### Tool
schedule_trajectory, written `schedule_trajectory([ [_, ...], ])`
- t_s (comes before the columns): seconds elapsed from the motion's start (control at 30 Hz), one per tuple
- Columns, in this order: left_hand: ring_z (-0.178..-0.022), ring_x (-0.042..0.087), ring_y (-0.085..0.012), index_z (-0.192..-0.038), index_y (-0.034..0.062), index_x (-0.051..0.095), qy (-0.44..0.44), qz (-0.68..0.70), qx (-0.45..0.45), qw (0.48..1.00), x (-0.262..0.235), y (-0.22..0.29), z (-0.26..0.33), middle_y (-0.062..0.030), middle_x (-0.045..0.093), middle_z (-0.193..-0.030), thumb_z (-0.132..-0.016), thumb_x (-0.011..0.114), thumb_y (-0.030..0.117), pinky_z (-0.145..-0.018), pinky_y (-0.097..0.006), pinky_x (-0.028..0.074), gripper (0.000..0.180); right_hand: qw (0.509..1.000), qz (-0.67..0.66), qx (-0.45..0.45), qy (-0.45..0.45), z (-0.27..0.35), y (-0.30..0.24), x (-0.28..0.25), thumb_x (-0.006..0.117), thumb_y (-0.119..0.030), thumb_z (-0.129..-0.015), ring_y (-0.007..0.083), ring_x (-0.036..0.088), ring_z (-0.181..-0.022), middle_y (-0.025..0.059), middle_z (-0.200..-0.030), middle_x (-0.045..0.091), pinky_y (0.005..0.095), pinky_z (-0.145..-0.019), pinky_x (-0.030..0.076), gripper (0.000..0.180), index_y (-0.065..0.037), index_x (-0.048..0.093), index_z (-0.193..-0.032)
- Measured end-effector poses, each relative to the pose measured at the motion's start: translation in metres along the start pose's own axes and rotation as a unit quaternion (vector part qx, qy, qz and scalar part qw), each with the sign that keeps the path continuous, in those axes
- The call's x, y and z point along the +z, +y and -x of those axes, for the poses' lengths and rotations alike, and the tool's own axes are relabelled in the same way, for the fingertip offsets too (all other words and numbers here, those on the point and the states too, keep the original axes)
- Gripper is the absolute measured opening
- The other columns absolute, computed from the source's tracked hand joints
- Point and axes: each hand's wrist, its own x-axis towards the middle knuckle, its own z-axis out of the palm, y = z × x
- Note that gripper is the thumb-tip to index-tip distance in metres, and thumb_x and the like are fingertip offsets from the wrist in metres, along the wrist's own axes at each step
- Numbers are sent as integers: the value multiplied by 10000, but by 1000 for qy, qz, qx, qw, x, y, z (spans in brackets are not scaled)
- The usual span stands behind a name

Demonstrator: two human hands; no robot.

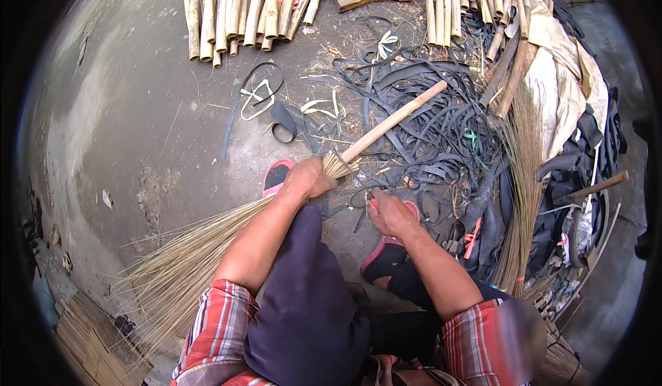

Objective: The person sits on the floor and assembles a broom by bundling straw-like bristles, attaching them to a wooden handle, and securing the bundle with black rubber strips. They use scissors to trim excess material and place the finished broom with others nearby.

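The broom (276, 213) is taken as the landmark. It lies on a slant across the person's lap: its wooden handle (393, 120) points up and to the right, away from the body, and its long bundle of thin straws (179, 262) fans out down and to the left, over the concrete floor (138, 110). The long axis therefore runs from lower left to upper right.

The left hand (308, 177) is closed around the broom at the neck, just where the straws meet the handle, so the broom is held by this hand alone. The right hand (389, 213) is found to the right of the neck, near it but apart from it, low over the right sandal (386, 251). Its fingers are curled narrow, and something small and red seems to be pinched at the fingertips; what it is cannot be told. The left hand is thus on the broom, and the right hand is the free one beside it.

Beyond the handle end, a heap of black rubber strips (420, 120) is spread on the floor. Further beyond the broom, bamboo poles (241, 10) are laid side by side. To the right of the handle, a second bundle of straws (524, 179) leans against a pile of cloth and sacks (565, 75).
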Motion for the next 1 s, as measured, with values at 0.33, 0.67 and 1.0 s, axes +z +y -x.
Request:
schedule_trajectory([
  [0.33, -1026, 740, -423, -1101, -80, 746, -51, -16, -8, 999, -5, 1, -10, -313, 749, -1030, -771, 823, 401, -938, -488, 568, 589, 996, 20, 14, 84, 1, -4, -8, 540, -290, -1047, 552, 672, -1014, 360, -1016, 702, 596, -892, 517, 347, 25, 582, -1187],
  [0.67, -1112, 727, -415, -1200, -83, 725, -52, 65, 12, 996, -10, -7, -9, -300, 746, -1141, -761, 841, 665, -974, -477, 556, 876, 966, -138, 82, 204, 6, -4, -20, 559, -309, -1057, 547, 663, -1016, 342, -995, 700, 581, -863, 514, 337, 10, 592, -1160],
  [1.0, -1124, 720, -419, -1177, -83, 733, -58, 66, -5, 996, -9, -5, -10, -301, 744, -1139, -762, 720, 846, -975, -485, 549, 1018, 991, 44, 33, 120, 4, -12, -13, 569, -309, -1050, 540, 667, -1038, 332, -1064, 709, 587, -882, 520, 342, -22, 600, -1234],
])
